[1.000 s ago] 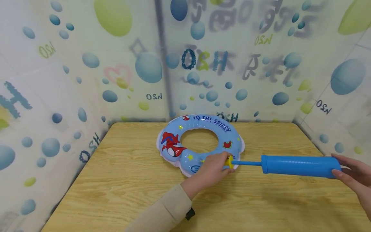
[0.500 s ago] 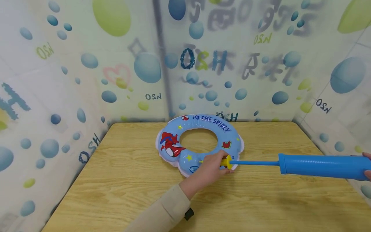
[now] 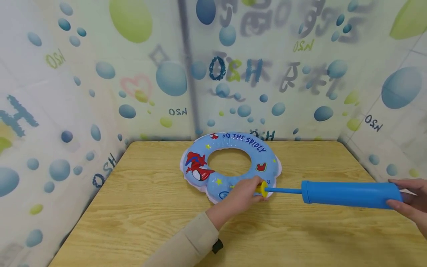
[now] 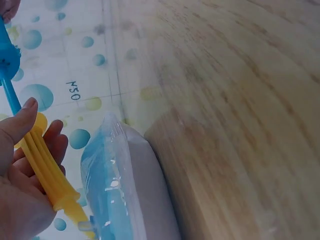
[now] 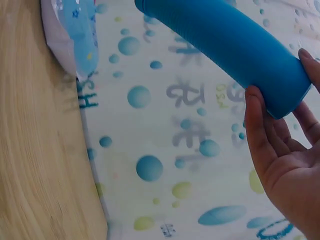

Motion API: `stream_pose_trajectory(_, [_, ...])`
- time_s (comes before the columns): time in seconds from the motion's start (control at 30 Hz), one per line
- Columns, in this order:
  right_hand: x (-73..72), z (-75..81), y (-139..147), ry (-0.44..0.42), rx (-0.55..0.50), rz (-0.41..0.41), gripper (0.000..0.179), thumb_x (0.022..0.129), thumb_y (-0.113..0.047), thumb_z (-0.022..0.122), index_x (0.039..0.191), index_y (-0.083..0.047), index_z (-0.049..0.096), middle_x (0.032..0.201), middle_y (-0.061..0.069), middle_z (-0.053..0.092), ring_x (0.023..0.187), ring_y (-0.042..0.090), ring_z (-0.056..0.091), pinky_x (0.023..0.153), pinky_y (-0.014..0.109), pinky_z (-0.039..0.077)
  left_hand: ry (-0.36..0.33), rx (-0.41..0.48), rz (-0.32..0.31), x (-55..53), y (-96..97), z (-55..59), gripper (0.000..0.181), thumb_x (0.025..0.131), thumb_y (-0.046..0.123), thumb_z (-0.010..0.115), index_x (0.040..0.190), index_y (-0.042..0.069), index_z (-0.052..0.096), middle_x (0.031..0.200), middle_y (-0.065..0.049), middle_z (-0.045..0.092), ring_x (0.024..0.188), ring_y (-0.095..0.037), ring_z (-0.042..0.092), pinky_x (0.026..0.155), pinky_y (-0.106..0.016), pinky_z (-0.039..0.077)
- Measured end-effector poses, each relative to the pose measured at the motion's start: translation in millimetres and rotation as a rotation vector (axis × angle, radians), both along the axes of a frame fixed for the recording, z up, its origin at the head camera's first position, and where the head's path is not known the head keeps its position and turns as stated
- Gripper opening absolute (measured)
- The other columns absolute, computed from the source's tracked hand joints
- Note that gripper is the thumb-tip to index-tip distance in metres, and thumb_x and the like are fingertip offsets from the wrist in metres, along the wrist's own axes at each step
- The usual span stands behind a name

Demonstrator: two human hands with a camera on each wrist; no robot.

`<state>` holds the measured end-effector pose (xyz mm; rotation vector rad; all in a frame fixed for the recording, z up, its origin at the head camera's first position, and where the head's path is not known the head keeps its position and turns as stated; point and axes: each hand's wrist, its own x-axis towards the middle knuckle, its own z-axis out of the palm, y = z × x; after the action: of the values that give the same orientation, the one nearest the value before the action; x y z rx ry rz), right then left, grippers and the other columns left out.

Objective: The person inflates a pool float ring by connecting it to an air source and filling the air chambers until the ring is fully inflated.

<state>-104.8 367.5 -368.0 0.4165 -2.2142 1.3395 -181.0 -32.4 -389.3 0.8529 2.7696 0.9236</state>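
Note:
A blue hand pump [image 3: 350, 194] with a thin blue rod is held level above the table's right side. My right hand [image 3: 413, 202] grips the far end of its barrel, the thumb and fingertips around the end in the right wrist view. My left hand [image 3: 245, 193] grips the yellow nozzle piece [image 4: 47, 170] of the pump, thumb on one side and fingers behind. In the left wrist view the nozzle's tip meets the clear valve [image 4: 86, 225] of the inflatable swim ring [image 3: 263, 152]. The ring, light blue with red cartoon figures, lies puffed up on the table.
The wooden table [image 3: 140, 207] backs onto walls hung with a bubble-printed sheet [image 3: 156, 122] at the rear and both sides. The ring lies near the table's rear edge. A black strap piece [image 3: 217, 246] shows under the left sleeve.
My right hand drew the pump barrel out to the right, lengthening the exposed rod, then pushed it back left. My left hand and the swim ring stay nearly in place.

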Motion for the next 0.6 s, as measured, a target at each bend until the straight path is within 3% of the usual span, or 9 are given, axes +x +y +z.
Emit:
stream_pose_trajectory(0.07, [0.4,4.9,-14.2,-0.018,-0.062,0.085,0.048,0.084,0.028,0.054,0.126,0.006,0.054,0.112,-0.005,0.059,0.089,-0.002,0.065,0.072,0.015,0.051,-0.009,0.007,-0.004,0.3,-0.1,0.4,0.036,0.087,0.028,0.073,0.114,0.012,0.054,0.093,0.008,0.057,0.080,-0.007,0.051,0.071,-0.015,0.044])
stream_pose_trajectory(0.3, [5.7,18.7,-60.4,-0.195,0.003,-0.005,0.045,0.086,0.018,0.061,0.121,-0.011,0.059,0.116,-0.013,0.054,0.091,-0.005,0.061,0.067,0.015,0.051,-0.026,0.002,0.002,2.2,-0.7,1.8,0.037,0.086,0.027,0.074,0.113,0.012,0.054,0.090,0.008,0.055,0.079,-0.007,0.050,0.070,-0.015,0.044])
stream_pose_trajectory(0.47, [0.2,14.8,-74.5,-0.321,0.007,0.022,0.038,0.088,0.010,0.064,0.117,-0.015,0.060,0.110,-0.015,0.055,0.086,-0.002,0.063,0.064,0.019,0.052,-0.072,0.036,-0.005,1.6,0.2,0.5,0.035,0.086,0.022,0.074,0.113,0.011,0.054,0.092,0.007,0.057,0.081,-0.007,0.051,0.072,-0.015,0.045])
stream_pose_trajectory(0.6, [-4.9,8.7,-81.8,-0.364,-0.055,0.099,0.037,0.088,0.011,0.064,0.116,-0.013,0.060,0.112,-0.014,0.057,0.089,0.001,0.064,0.066,0.021,0.053,-0.090,0.043,-0.018,0.5,0.8,-1.8,0.037,0.087,0.022,0.074,0.116,0.010,0.055,0.096,0.006,0.058,0.084,-0.006,0.052,0.075,-0.015,0.046])
